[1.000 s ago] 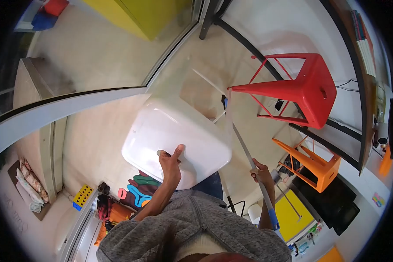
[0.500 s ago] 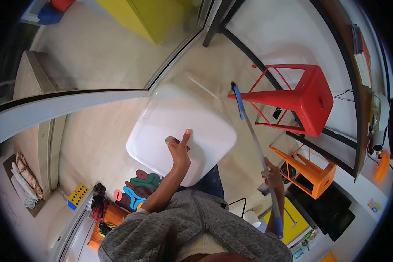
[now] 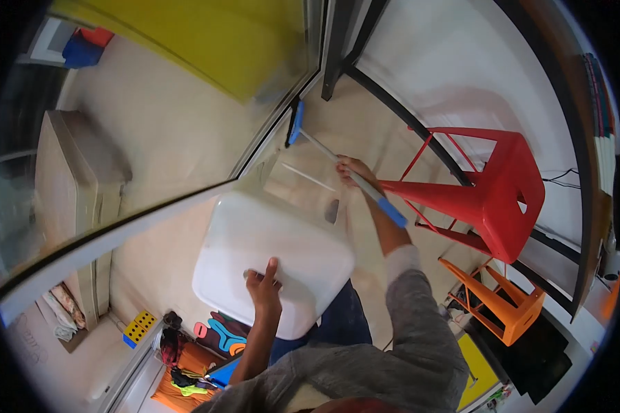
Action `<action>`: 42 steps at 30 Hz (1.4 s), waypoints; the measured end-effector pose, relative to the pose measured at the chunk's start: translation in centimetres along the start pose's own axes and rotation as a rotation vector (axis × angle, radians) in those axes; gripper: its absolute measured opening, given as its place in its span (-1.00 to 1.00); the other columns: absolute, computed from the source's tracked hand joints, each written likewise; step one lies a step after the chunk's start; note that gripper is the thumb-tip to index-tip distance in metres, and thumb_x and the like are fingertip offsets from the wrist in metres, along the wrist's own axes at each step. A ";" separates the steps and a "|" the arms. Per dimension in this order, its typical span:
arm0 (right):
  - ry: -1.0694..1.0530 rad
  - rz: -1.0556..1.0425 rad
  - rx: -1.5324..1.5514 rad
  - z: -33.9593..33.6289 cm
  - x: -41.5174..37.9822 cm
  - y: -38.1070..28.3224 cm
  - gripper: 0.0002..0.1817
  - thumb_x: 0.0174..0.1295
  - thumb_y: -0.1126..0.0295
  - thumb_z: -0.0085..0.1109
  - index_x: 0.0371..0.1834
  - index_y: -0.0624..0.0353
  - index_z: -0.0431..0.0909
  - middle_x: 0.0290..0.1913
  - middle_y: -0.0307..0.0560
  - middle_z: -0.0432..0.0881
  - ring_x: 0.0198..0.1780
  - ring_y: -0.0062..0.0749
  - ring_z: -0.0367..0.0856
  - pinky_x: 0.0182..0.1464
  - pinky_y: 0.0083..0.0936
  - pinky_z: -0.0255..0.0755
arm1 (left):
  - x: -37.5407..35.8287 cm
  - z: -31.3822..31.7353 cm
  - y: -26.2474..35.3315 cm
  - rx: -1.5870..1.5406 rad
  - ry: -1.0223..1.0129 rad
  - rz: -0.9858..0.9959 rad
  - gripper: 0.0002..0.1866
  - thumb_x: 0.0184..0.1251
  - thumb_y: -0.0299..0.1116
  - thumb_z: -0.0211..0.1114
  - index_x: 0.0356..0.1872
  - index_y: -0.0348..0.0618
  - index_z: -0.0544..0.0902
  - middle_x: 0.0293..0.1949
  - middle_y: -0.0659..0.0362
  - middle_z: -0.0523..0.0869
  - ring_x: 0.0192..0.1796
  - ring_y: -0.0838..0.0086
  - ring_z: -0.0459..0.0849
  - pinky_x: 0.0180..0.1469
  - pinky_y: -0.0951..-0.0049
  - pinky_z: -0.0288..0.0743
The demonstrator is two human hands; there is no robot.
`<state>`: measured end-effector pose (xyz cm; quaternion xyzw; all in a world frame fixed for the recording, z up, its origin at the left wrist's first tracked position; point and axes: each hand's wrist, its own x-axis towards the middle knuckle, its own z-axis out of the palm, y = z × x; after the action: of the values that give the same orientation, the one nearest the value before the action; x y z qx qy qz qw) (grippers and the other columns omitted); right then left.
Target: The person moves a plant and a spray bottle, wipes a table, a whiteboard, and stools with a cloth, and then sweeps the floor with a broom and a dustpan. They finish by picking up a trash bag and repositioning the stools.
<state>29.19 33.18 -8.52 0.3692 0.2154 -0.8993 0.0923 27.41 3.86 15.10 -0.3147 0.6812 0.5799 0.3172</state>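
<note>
My left hand [image 3: 265, 292] grips the white stool [image 3: 282, 234] at the hole in its seat, thumb lying on top. In my right hand [image 3: 355, 172] is the grey handle of a squeegee [image 3: 386, 205] with a blue grip end. The blue and black head of the squeegee is up against the lower frame of the glass panel [image 3: 179, 103]. My right arm reaches forward beside the red stool [image 3: 499, 186].
An orange stool [image 3: 510, 303] stands at the right below the red one. A black metal frame [image 3: 406, 113] runs along the right wall. A thin white strip [image 3: 308, 177] lies on the floor. A yellow and blue block [image 3: 139, 327] is at lower left.
My right hand has reached forward and left, bringing the squeegee head from beside the red stool to the glass frame. The white stool appears lower and further left in view.
</note>
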 end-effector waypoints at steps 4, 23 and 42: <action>0.127 -0.090 -0.018 -3.8 4.0 1.6 -0.95 0.14 0.35 -0.10 -0.40 0.03 0.28 -0.66 -0.40 0.28 -0.75 -0.81 0.18 -0.78 -0.84 0.07 | 0.4 -0.5 -0.3 -0.046 -0.020 -0.003 -0.72 -0.01 -0.34 0.32 -0.40 -0.11 0.36 -0.47 0.23 0.50 -0.45 0.56 0.50 -0.50 0.56 0.36; 0.324 -0.189 -0.333 -12.3 3.9 -9.3 -0.58 0.09 0.37 -0.07 0.07 0.09 0.21 -0.70 -0.35 0.31 -0.76 -0.71 0.23 -0.76 -0.73 0.17 | 0.4 -1.4 -0.7 0.054 0.013 0.006 -0.70 0.04 -0.39 0.26 -0.27 -0.09 0.32 -0.43 0.27 0.48 -0.49 0.63 0.48 -0.60 0.65 0.38; 0.307 -0.247 0.279 -14.4 -2.1 -1.9 -0.64 0.12 0.30 -0.07 0.01 0.11 0.26 -0.70 -0.37 0.27 -0.74 -0.77 0.25 -0.79 -0.84 0.14 | 0.1 -1.4 -1.1 0.041 0.036 0.027 -0.76 0.03 -0.38 0.28 -0.30 -0.13 0.42 -0.50 0.30 0.50 -0.57 0.67 0.46 -0.65 0.70 0.32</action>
<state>39.08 41.44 -15.55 0.4816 0.1444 -0.8581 -0.1042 28.18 2.30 14.56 -0.3092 0.7027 0.5642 0.3036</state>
